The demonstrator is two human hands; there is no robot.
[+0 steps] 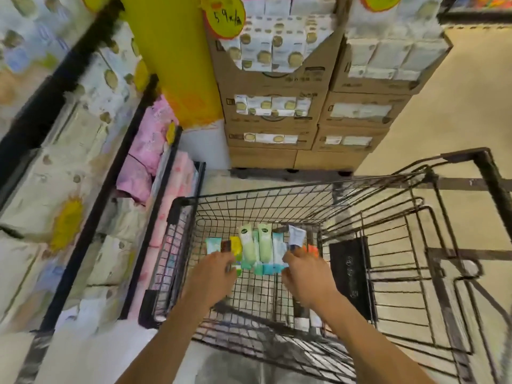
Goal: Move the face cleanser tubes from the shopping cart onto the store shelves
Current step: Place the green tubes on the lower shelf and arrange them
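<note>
Picking from the black wire shopping cart (pixel 304 187): the right hand (pixel 303 268) pinches a small white plastic tube (pixel 297 235). The left hand (pixel 213 273) touches the row of pastel plastic tubes (pixel 246 242) lying on the cart floor, its grip unclear. Next, lift towards the black-railed store shelves (pixel 115 167) alongside.

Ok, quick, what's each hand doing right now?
Left hand: on the leftmost tubes, grip cannot be told.
Right hand: pinching the white tube.
</note>
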